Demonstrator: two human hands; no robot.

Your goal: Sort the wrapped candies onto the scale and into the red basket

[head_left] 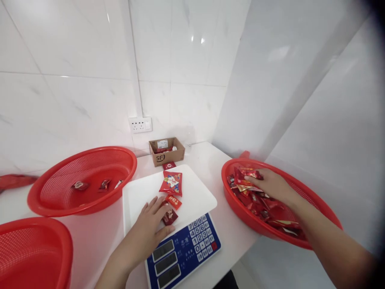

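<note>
My left hand (147, 222) lies over the white scale tray (195, 198), fingers spread, touching the edge of a small dark red packet (170, 216). Just beyond that packet are a small orange-red packet (173, 202) and a larger red packet with a colourful print (171, 183), both on the tray. At the right, my right hand (269, 183) is closed on a shiny red packet (248, 175) at the top of the heap in a red basket (319, 214). Several red and gold wrapped packets (258, 204) fill this basket. Its fingers are partly hidden behind the packet.
The scale's blue keypad panel (186, 253) faces me. To the left stand a red basket (120, 154) with a few packets and another red basket (64, 241), partly out of view. A small cardboard box (170, 157) sits near the wall, with a red packet (169, 165) before it.
</note>
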